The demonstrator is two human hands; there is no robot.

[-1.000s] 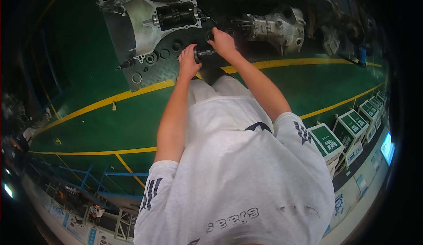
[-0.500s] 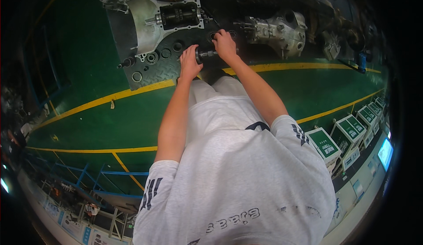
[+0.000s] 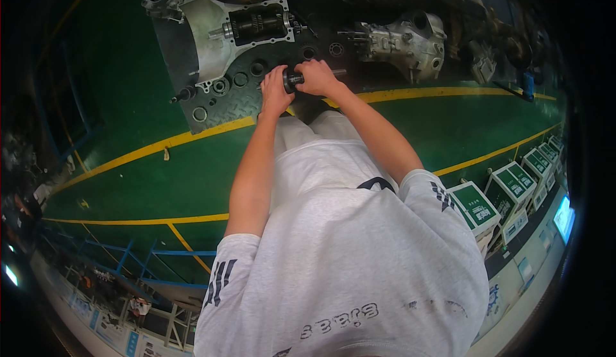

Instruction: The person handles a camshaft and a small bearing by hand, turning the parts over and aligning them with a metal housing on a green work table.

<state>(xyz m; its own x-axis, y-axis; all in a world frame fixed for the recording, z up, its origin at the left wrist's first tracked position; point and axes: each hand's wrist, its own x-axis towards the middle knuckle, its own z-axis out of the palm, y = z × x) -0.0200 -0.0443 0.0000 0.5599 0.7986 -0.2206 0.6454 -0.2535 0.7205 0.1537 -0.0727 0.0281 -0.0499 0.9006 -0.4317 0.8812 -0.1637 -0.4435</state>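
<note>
A metal gear shaft (image 3: 339,72) lies crosswise at the near edge of the dark workbench, its thin right end poking out past my right hand. Around its left part, beside a dark gear (image 3: 290,82), my left hand (image 3: 276,92) is closed. My right hand (image 3: 317,78) has its fingers closed on the shaft just right of that gear, close to the left hand. Whether a small loose part sits in the right fingers is hidden. Just beyond the hands lie a dark ring (image 3: 308,53) and a bearing ring (image 3: 335,50).
An opened gearbox housing (image 3: 215,42) with gears inside stands at the far left. Another gearbox casing (image 3: 410,42) sits to the right. Several rings, including a bearing (image 3: 220,86) and a pale ring (image 3: 199,114), lie on the bench's left part. Behind it runs green floor (image 3: 192,184).
My right hand has come down and left, from beside the rings onto the shaft near the gear, uncovering both rings. My left hand stays almost in place.
</note>
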